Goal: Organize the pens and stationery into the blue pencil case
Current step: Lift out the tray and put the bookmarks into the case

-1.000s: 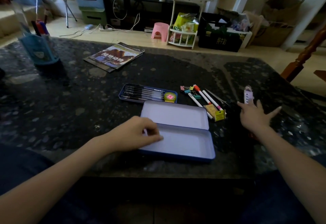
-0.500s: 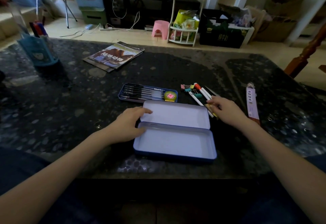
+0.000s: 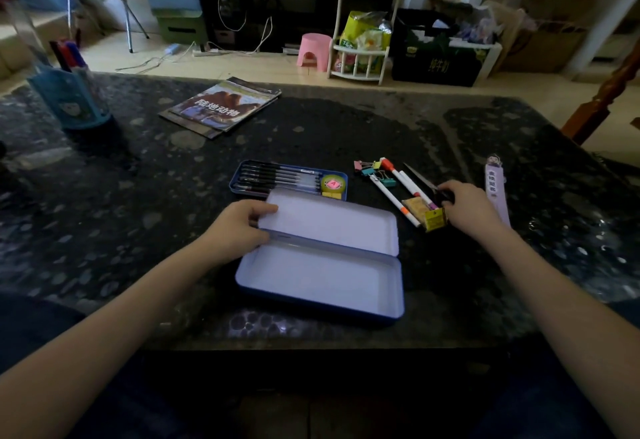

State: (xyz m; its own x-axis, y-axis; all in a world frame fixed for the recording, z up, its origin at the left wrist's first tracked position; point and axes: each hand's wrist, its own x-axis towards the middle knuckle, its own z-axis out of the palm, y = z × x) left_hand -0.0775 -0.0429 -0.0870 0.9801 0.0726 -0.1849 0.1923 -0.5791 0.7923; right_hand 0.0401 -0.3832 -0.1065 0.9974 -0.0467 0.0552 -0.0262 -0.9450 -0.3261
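- The blue pencil case lies open on the dark speckled counter, its pale inside bare; the lid is folded back, away from the person.
- The left hand grips the left end of the case at the hinge, thumb on the lid's inner face and fingers curled round the edge.
- Just behind the lid sits a blue inner tray with a row of black pens and a yellow-green roll of tape at its right end.
- Right of the case lie two white markers, a cluster of coloured binder clips, a yellow eraser and a pair of scissors.
- The right hand rests over the near end of this group, fingers curled down on what seems to be the dark scissor handles; the grasp itself is hidden.
- Further right of the case lies a pale bookmark-like strip.
- Far behind the case are a book and, to the left, a blue pen holder.
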